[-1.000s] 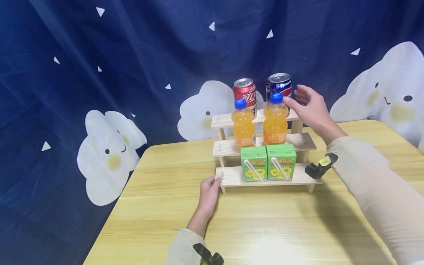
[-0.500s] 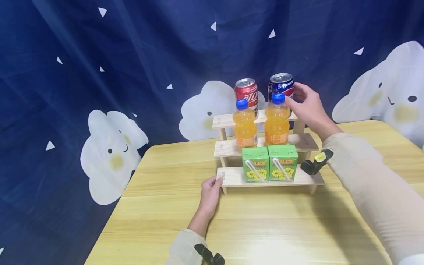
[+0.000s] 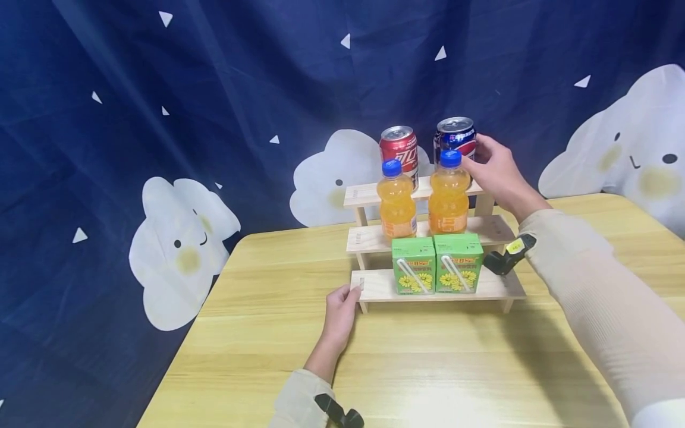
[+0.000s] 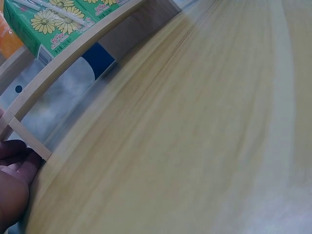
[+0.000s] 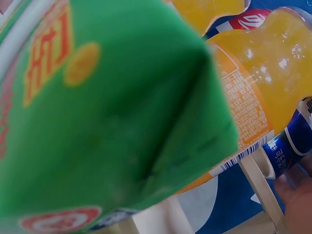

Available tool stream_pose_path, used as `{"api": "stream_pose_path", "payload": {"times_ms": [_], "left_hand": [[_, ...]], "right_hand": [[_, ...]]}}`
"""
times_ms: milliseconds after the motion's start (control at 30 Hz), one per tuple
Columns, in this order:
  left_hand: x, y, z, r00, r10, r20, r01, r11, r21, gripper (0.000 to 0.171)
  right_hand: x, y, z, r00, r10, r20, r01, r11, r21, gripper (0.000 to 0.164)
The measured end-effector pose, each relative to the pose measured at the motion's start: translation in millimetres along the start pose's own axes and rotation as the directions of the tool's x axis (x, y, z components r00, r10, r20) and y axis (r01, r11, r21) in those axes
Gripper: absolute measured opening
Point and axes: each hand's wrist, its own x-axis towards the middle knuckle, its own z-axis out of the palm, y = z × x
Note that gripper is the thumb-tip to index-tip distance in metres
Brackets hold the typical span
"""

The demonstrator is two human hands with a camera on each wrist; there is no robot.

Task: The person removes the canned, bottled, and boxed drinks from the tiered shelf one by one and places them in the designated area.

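Pinching bottom shelf's left edge, left fingers; clasping blue can, right fingers; wide tabletop in front.

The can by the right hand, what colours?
The can is mostly blue with some red, clearest in the head view.

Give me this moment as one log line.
right hand: grips blue can, top shelf; left hand: grips bottom shelf, left end; red can: top shelf; orange bottles: middle shelf; green cartons: bottom shelf

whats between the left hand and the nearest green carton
Just a bare stretch of bottom shelf: in the head view, the left hand grips that shelf's left end, and the nearest green carton stands farther along.
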Motion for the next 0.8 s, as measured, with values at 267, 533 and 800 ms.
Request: {"api": "stream_pose_path", "payload": {"times_ms": [267, 533, 800], "left_hand": [[-1.7, 2.3, -0.1, 1.0, -0.025, -0.003, 0.025, 1.0, 0.003, 0.027], [0.4, 0.5, -0.8, 1.0, -0.015, -0.004, 0.015, 1.0, 0.01, 0.026], [-8.6, 24.2, 0.1, 1.0, -0.013, 0.012, 0.013, 1.0, 0.021, 0.023]], "right_hand": [[7.6, 1.9, 4.4, 1.0, 0.003, 0.015, -0.004, 0.999, 0.044, 0.068], [9.8, 1.3, 4.9, 0.999, -0.021, 0.036, 0.02, 0.999, 0.033, 0.061], [8.4, -0.4, 1.9, 0.997, -0.029, 0.066, 0.029, 1.0, -0.008, 0.061]]}}
